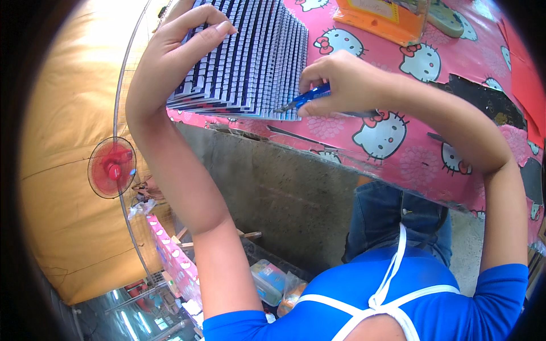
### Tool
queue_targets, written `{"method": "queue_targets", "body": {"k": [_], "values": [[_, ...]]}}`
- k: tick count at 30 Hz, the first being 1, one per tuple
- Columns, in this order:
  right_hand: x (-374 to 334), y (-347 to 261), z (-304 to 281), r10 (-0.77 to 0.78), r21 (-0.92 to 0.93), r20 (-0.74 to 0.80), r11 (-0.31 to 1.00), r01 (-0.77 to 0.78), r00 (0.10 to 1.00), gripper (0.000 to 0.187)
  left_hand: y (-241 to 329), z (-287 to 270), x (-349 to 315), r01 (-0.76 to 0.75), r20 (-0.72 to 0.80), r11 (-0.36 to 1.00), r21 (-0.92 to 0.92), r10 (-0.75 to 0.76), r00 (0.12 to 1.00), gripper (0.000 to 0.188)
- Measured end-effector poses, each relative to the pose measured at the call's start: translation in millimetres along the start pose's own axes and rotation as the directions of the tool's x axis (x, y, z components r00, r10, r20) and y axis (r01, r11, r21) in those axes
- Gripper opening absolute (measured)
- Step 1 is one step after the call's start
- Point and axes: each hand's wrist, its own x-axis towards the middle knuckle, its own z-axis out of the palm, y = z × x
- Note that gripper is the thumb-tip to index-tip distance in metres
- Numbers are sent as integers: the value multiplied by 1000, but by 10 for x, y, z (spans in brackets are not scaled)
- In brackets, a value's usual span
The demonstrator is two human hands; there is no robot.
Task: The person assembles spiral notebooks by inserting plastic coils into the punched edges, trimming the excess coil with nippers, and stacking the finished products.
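A fanned stack of thin sheets or booklets [256, 62], with rows of white and dark blue edges, lies at the table's left end. My left hand [185, 40] bends over the stack's left side, thumb and fingers closed near its surface; whether anything is between them is hidden. In my right hand [344, 82] is a blue-handled tool [310, 95] with a narrow metal tip, its exact kind unclear. That tip points left and meets the near right corner of the stack.
Pink cartoon-print cover [324, 122] on the table is torn at the front edge and beside a dark patch [483, 99]. An orange packet [381, 20] lies at the back, red sheets [523, 85] at the right. A red fan [114, 167] stands left, beyond the table.
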Motion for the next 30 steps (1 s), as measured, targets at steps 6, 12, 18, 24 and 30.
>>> {"method": "queue_targets", "body": {"k": [6, 12, 18, 24, 30], "values": [[6, -257, -68, 477, 205, 263, 822, -532, 839, 47, -107, 49, 15, -240, -82, 969, 51, 244, 966, 21], [-164, 8, 163, -308, -550, -200, 821, 154, 930, 42, -60, 5, 34, -224, -56, 974, 41, 226, 973, 22], [38, -118, -39, 207, 31, 228, 975, -220, 951, 40, -69, -4, 17, -159, -50, 987, 21, 160, 986, 22], [56, -72, -22, 441, 270, 301, 811, -519, 846, 53, 13, 44, 1, -107, -64, 994, -7, 107, 992, 22], [-176, -84, 113, -210, -527, -126, 842, 114, 970, 45, 49, 34, 3, -39, -20, 998, -46, 38, 999, 20]]}}
